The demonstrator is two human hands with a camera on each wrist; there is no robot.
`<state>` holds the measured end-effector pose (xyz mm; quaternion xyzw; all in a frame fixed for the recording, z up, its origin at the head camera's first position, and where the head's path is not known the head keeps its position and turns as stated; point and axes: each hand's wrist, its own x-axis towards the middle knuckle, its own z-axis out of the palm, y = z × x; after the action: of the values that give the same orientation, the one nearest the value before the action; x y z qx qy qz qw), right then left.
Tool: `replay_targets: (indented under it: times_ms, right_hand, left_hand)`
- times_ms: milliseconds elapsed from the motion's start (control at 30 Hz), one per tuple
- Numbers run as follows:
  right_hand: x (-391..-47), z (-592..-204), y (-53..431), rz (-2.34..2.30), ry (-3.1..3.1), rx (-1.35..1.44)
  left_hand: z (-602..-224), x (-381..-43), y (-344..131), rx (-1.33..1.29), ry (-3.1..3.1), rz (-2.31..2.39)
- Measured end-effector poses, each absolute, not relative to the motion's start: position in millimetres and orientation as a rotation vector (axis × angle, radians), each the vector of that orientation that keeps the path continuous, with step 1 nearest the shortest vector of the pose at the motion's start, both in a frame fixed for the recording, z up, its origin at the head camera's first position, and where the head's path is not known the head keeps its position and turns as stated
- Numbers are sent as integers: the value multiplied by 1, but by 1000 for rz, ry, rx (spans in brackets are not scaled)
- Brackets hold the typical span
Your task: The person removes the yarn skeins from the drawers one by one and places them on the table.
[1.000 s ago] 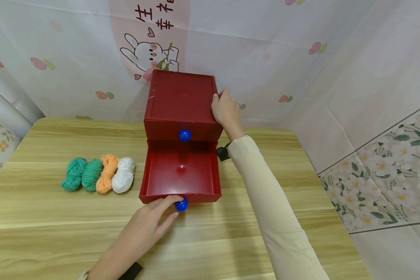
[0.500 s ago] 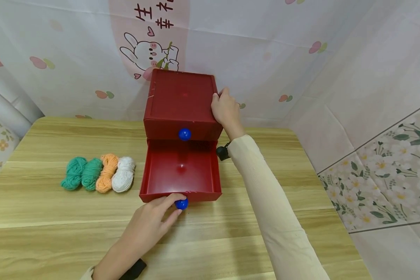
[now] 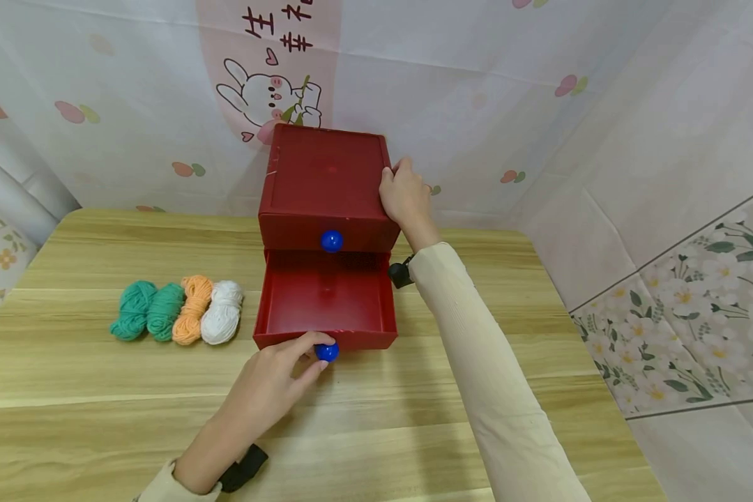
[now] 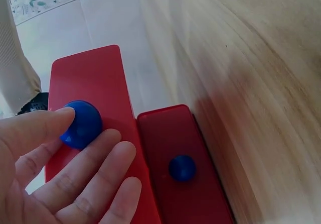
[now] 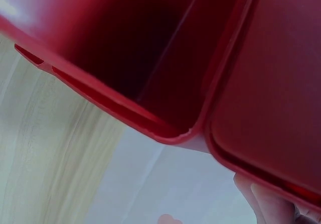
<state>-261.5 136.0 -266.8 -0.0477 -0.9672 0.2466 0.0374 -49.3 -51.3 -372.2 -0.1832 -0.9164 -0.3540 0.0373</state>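
In the head view my left hand [image 3: 270, 380] pinches the blue knob [image 3: 327, 351] of a pulled-out red drawer [image 3: 326, 303]. The left wrist view shows thumb and fingers round that knob [image 4: 83, 125], the other fingers spread. The drawer has nothing in it that I can see. It belongs to a small red drawer cabinet [image 3: 329, 174], whose top drawer is closed and has its own blue knob [image 3: 332, 241]. Another closed drawer front [image 4: 173, 138] lies nearer the wood in the left wrist view. My right hand [image 3: 408, 201] grips the cabinet's right upper edge.
Left of the cabinet lie yarn skeins in a row: two green [image 3: 147, 312], one orange [image 3: 192, 310] and one white [image 3: 222, 313]. All stand on a wooden table [image 3: 508, 328]. A printed cloth [image 3: 439, 84] hangs behind the cabinet.
The drawer has slid a little way back toward the cabinet, and my left hand has moved forward with its knob. My right hand stays in place; the yarn lies as before.
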Motion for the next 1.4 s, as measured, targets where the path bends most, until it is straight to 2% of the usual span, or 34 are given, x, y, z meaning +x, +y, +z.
replay_targets:
  times_ms: [533, 1400]
  right_hand:
    - [-261, -267, 136, 747, -2966, -151]
    - [-261, -268, 137, 755, -2962, -148]
  left_hand:
    - [-369, -72, -49, -542, -2807, -1111]
    - [-366, -82, -48, -553, -2760, -1129]
